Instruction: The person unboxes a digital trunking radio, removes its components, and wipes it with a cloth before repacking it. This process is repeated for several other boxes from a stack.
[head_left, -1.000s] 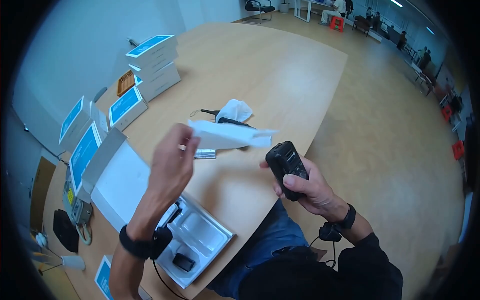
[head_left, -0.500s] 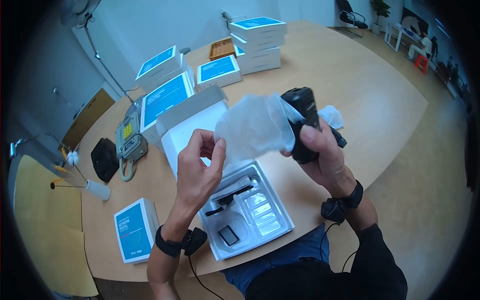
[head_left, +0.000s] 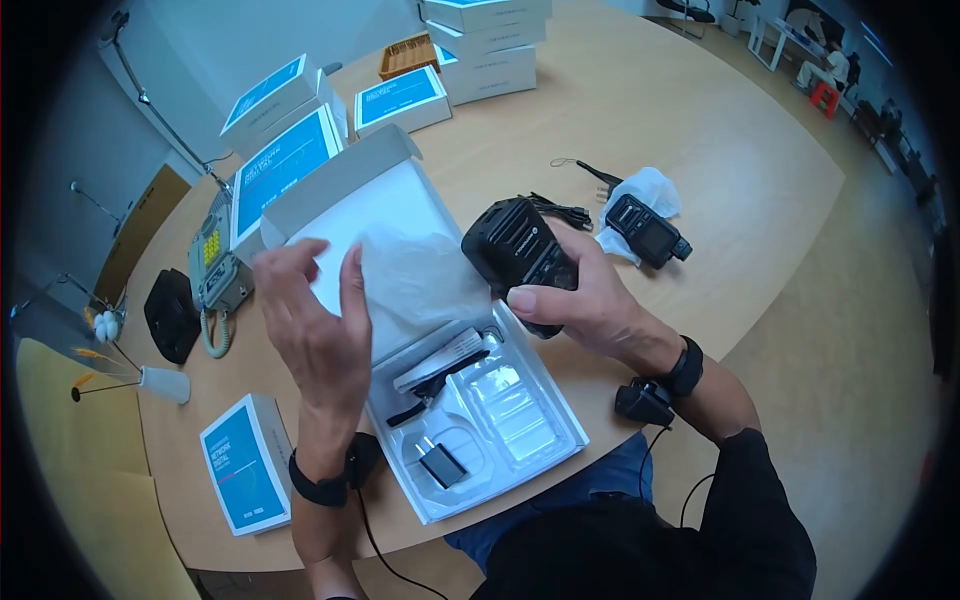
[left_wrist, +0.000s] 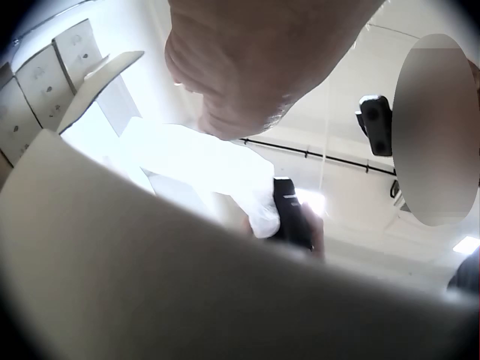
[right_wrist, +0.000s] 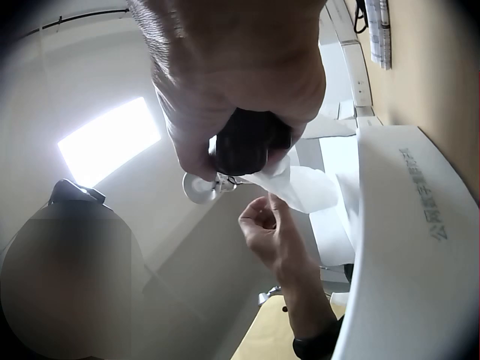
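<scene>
In the head view my right hand (head_left: 590, 300) grips a black handheld two-way radio (head_left: 510, 250), thumb along its near side. A thin translucent white bag (head_left: 415, 275) hangs beside the radio, over the open white box (head_left: 575, 440). My left hand (head_left: 320, 325) is just left of the bag, thumb and fingers spread apart with nothing between them. In the box's moulded tray sit a black plug adapter (head_left: 442, 463), a black strap (head_left: 430, 385) and a folded paper (head_left: 440, 358). The right wrist view shows the bag (right_wrist: 307, 187) close to the left fingertips.
A second radio (head_left: 650, 232) lies on another white bag (head_left: 650, 187) at the right, beside a black cable (head_left: 555, 210). Blue-topped boxes (head_left: 285, 165) stack along the back. Further left are a desk phone (head_left: 218, 255), a white vase (head_left: 165, 384) and another blue box (head_left: 245, 465).
The bag has come away from around the radio and dropped lower over the box. My left fingers have parted from it and moved left. The right hand still grips the radio, now further left.
</scene>
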